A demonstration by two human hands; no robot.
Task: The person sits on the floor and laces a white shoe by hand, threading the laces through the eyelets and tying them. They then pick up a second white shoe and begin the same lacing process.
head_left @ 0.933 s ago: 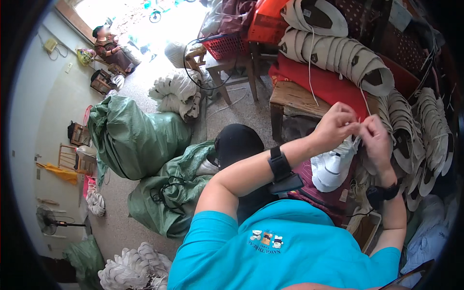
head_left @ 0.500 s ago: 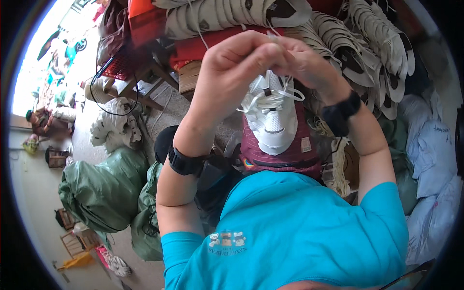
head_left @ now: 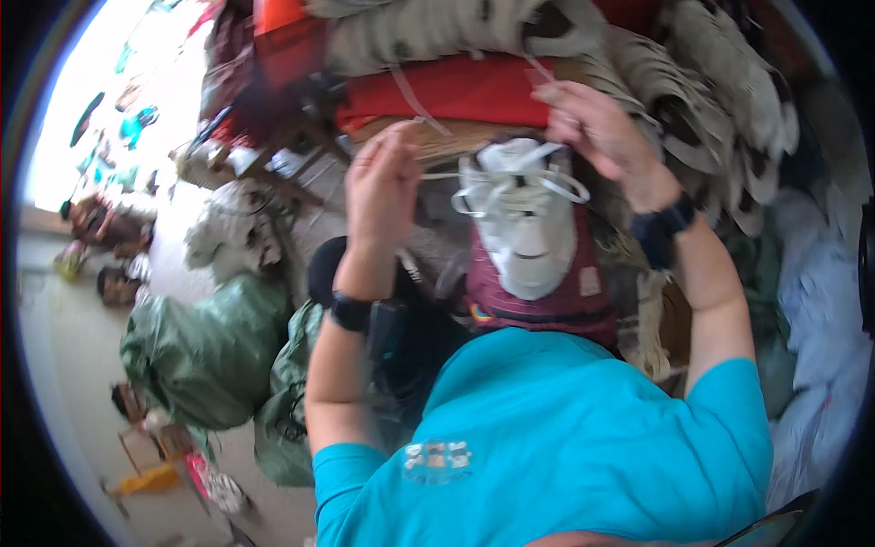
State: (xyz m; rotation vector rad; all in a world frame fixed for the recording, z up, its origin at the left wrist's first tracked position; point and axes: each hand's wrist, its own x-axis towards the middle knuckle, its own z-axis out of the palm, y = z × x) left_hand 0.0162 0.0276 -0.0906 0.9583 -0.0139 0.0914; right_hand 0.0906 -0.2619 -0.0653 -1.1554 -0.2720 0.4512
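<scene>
White shoe (head_left: 530, 244) points toe-first toward the turquoise shirt (head_left: 592, 428), long axis fore-and-aft.

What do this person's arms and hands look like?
The left hand and right hand are ungloved. The left wristband is black and narrow; the right wristband is black too, but looks bulkier. The turquoise sleeves are short.

Gap by the white shoe (head_left: 529, 242)
We have room between left hand (head_left: 387, 173) and right hand (head_left: 597, 128); a lace (head_left: 440, 176) crosses at left, stacked uppers (head_left: 433, 38) block beyond.
</scene>
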